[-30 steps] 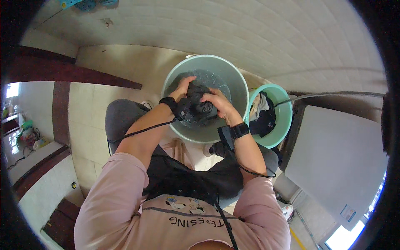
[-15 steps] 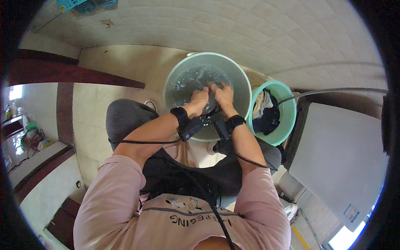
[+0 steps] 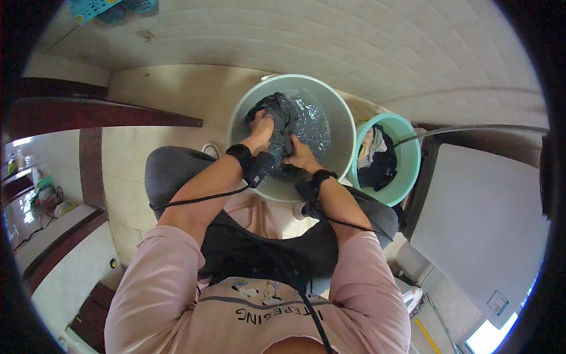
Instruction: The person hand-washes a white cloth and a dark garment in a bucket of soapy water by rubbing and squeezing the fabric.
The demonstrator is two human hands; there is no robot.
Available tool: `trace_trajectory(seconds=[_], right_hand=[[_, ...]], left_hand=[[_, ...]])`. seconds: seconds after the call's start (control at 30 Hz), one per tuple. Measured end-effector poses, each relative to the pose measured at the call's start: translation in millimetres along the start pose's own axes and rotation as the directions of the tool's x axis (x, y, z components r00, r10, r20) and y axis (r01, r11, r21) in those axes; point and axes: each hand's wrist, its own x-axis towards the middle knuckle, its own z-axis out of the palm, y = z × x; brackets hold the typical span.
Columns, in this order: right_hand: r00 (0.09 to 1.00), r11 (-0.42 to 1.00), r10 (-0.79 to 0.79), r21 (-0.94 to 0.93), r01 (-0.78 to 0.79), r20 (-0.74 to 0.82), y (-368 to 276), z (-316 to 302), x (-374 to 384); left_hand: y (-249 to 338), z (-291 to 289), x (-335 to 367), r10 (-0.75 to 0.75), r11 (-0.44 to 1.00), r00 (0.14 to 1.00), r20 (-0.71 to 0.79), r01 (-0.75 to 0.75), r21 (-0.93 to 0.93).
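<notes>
A dark grey wet garment (image 3: 285, 112) lies bunched in the water of a large pale bucket (image 3: 346, 118) in front of me. My left hand (image 3: 262, 129) is closed on the cloth at the left side of the bucket. Lower and to the right, my right hand (image 3: 302, 156) grips another part of the same garment, thumb up and fingers curled under it. Part of the cloth lies under the water, so its full shape is hidden. Clear water with ripples and small bubbles shows to the right of the cloth.
To the right stands a smaller mint-green bucket (image 3: 411, 154) holding dark and beige clothes (image 3: 377, 165). A grey hose (image 3: 471, 129) runs over it beside a white-lidded appliance (image 3: 480, 221). A tiled wall (image 3: 365, 41) rises behind, and a dark red door edge (image 3: 106, 113) juts in from the left.
My left hand has moved left and my right hand nearer to me, so the hands are farther apart. More of the dark garment now shows above the water at the left.
</notes>
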Motion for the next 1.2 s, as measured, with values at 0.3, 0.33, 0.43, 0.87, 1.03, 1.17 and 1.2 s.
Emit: trace_trajectory(seconds=[0.3, 0.33, 0.43, 0.87, 1.03, 1.17, 1.2], right_hand=[[0.907, 0.792, 0.405, 0.541, -0.284, -0.118, -24, -36, -5], [0.917, 0.596, 0.366, 0.716, -0.363, 0.159, -50, -48, -10], [0.972, 0.604, 0.143, 0.761, -0.236, 0.188, -62, -62, -7], [0.959, 0.775, 0.241, 0.625, -0.096, -0.151, -126, -82, -34], [0.894, 0.917, 0.263, 0.382, -0.115, -0.364, -82, -56, -3], [0.861, 0.918, 0.387, 0.218, -0.330, -0.328, -60, -63, -7], [0.859, 0.916, 0.392, 0.224, -0.332, -0.330, -44, -59, -1]], left_hand=[[-22, -10, 10, 0.115, 0.993, 0.993, -0.029, -0.115, 0.000], [-22, -14, 16, 0.119, 0.993, 0.992, -0.037, -0.120, -0.008], [-9, -9, 24, 0.034, 0.996, 0.991, 0.130, -0.024, -0.081], [25, 14, -23, -0.143, 0.912, 0.927, 0.348, 0.260, -0.319], [-18, 22, -33, 0.175, 0.982, 0.974, 0.144, -0.183, 0.047], [14, 24, -71, -0.095, 0.936, 0.985, 0.145, 0.039, 0.349], [17, 21, -70, -0.095, 0.934, 0.984, 0.149, 0.036, 0.355]])
